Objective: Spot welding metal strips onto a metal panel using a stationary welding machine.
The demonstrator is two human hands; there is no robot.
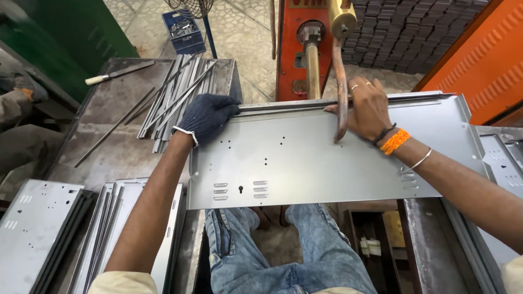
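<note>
At the far left, on the steel bench (117,147), lie stacks of finished-looking grey panels (38,228), and further back a bundle of thin metal strips (180,90) and a file with a pale handle (117,72). The left hand (207,115), in a dark knitted glove, presses with closed fingers on the far left corner of a large grey sheet-metal panel (305,163), where a narrow strip (327,102) lies along the back edge. The panel lies flat across the person's lap, under the curved copper arm (341,92) of an orange spot-welding machine (294,49). The bare right hand (368,109) rests flat on the panel just beside this arm, fingers spread over the strip and holding it down, not gripping anything. I judge that the strip is positioned but the joining along the edge is mostly left to do; no weld marks can be seen.
</note>
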